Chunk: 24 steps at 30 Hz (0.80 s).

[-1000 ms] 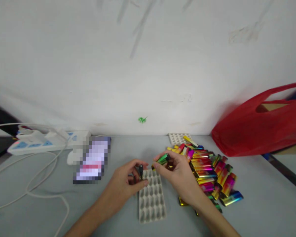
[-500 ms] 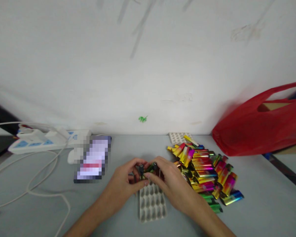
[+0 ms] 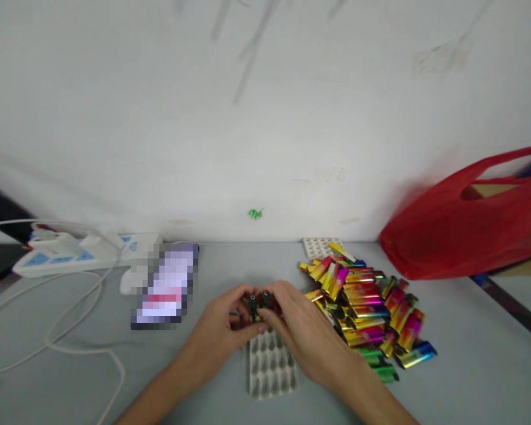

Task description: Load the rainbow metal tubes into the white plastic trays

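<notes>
Over the far end of a pale tray (image 3: 273, 370) with rows of oval cells, both my hands are close together with their fingers curled. My left hand (image 3: 221, 321) grips a black-topped lighter (image 3: 252, 302). A second black-topped lighter (image 3: 266, 298) is held upright by my right hand (image 3: 298, 324), right beside the first one. Fingers hide most of both lighter bodies. To the right of my right hand lies a heap of shiny lighters (image 3: 365, 295) in gold, red, purple, green and blue.
Behind the heap lies another pale tray (image 3: 318, 247) against the wall. A red bag (image 3: 464, 221) stands at the back right. On the left are a phone (image 3: 170, 277), a white power strip (image 3: 101, 255) and loose white cables (image 3: 82, 349) across the grey table.
My right hand has brought its lighter to the left, closing the gap to the one in my left hand. My left hand stays nearly where it was.
</notes>
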{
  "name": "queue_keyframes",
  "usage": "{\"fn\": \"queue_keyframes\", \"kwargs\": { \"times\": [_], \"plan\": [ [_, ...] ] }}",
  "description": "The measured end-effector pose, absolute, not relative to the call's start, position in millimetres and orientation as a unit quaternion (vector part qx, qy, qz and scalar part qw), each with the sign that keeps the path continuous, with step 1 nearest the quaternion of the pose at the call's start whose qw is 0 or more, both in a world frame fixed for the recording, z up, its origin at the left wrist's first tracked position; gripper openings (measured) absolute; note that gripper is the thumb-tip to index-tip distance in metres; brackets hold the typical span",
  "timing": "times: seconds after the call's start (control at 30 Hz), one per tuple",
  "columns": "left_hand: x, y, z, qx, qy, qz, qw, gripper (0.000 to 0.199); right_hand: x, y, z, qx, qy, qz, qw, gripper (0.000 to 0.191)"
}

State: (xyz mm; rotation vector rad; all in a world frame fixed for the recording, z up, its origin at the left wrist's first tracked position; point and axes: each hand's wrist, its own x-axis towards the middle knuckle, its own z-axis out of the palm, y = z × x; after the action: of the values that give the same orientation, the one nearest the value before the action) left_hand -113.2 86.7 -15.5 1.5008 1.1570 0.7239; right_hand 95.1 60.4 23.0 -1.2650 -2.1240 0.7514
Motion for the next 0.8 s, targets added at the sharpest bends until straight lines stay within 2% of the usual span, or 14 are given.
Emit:
{"fn": "queue_keyframes", "kwargs": {
  "times": [0.17,0.3,0.4,0.5,0.6,0.7,0.8],
  "plan": [
    [-113,87,-12,0.634,0.480,0.302,0.526,0.040,99,56,25,-0.471,-0.791,0.267,0.285,0.049],
    [-112,85,-9,0.625,0.484,0.296,0.536,0.038,101,55,24,-0.479,-0.788,0.240,0.305,0.045],
    [-111,84,-9,0.628,0.483,0.290,0.537,0.035,100,60,22,-0.507,-0.791,0.145,0.309,0.034],
    [-111,84,-9,0.631,0.492,0.284,0.528,0.034,100,67,15,-0.563,-0.787,0.012,0.252,0.031],
    [-111,84,-9,0.624,0.502,0.275,0.532,0.037,103,73,2,-0.619,-0.762,-0.096,0.165,0.040],
    [-112,84,-9,0.627,0.501,0.276,0.529,0.037,107,75,-10,-0.649,-0.740,-0.145,0.100,0.048],
    [-112,84,-10,0.626,0.503,0.275,0.528,0.039,109,76,-13,-0.653,-0.740,-0.147,0.073,0.051]
  ]
}}
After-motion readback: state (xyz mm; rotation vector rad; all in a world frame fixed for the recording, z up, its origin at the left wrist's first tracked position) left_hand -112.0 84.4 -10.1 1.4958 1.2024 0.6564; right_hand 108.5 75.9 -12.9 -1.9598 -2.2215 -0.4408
